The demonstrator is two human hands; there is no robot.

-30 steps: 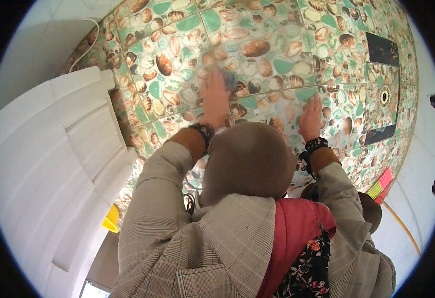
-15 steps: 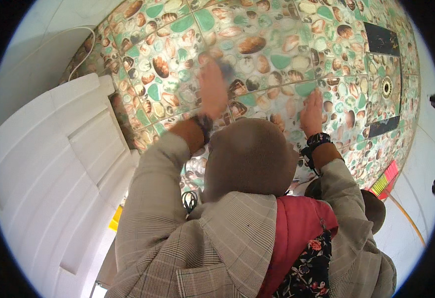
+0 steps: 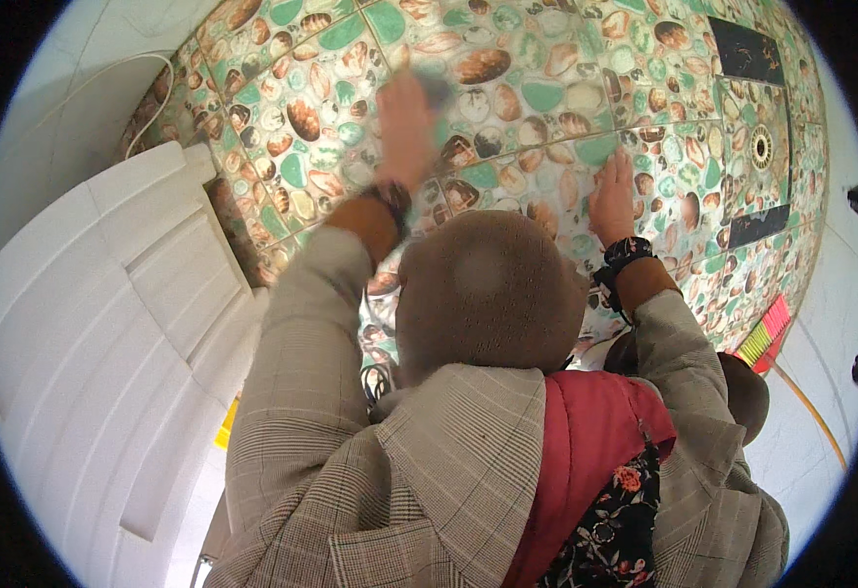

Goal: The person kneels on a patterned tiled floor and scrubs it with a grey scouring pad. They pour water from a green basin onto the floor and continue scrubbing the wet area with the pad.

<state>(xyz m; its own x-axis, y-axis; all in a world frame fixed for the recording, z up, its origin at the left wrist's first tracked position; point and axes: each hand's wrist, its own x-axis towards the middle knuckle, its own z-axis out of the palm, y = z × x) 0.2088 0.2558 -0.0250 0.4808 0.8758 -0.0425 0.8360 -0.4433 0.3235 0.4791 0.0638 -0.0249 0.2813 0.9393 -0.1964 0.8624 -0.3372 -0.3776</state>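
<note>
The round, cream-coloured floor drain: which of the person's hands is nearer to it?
The right hand. It is left of the round, cream-coloured floor drain and somewhat lower in the picture; the left hand is much farther left.

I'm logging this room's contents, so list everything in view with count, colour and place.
tiled floor: one, multicoloured pebble print, centre
blurred thing: one, dark, upper centre
drain: one, pale ring, upper right
strips: two, black, above and below drain
broom: one, pink and yellow-green, orange handle, lower right
ribbed panel: one, white, left
cord: one, whitish, upper left
yellow thing: one, yellow, lower left, mostly hidden
wristbands: two, dark, at wrists
checked jacket: one, grey-beige, bottom
red garment: one, red, bottom centre
floral cloth: one, black with red flowers, bottom
left hand: one, bare, blurred, beside dark thing
right hand: one, bare, over tiles, fingers extended
</note>
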